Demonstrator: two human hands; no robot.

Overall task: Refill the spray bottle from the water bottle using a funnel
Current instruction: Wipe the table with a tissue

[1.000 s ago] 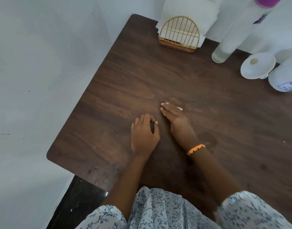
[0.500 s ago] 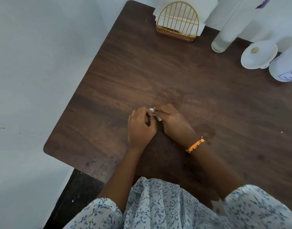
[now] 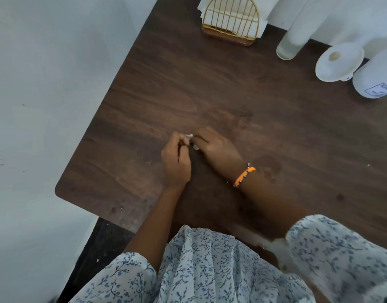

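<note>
My left hand (image 3: pixel 176 159) and my right hand (image 3: pixel 217 147) meet fingertip to fingertip in the middle of the dark wooden table (image 3: pixel 210 84). Between their fingers is a small white scrap (image 3: pixel 189 136), pinched from both sides. A white funnel (image 3: pixel 339 62) rests at the back right, far from both hands. To its left stands a tall clear bottle (image 3: pixel 293 40), its top cut off by the frame. On the funnel's right stands a white bottle with a label (image 3: pixel 376 77), partly out of view.
A gold wire napkin holder (image 3: pixel 230 22) with white napkins stands at the back edge. A pale wall runs along the table's left side. My right wrist wears an orange band (image 3: pixel 245 176). A floral dress fills the bottom of the view.
Both hands lay flat on the table a second ago. They have since curled together and picked up the white scrap. The camera tilted down a little.
</note>
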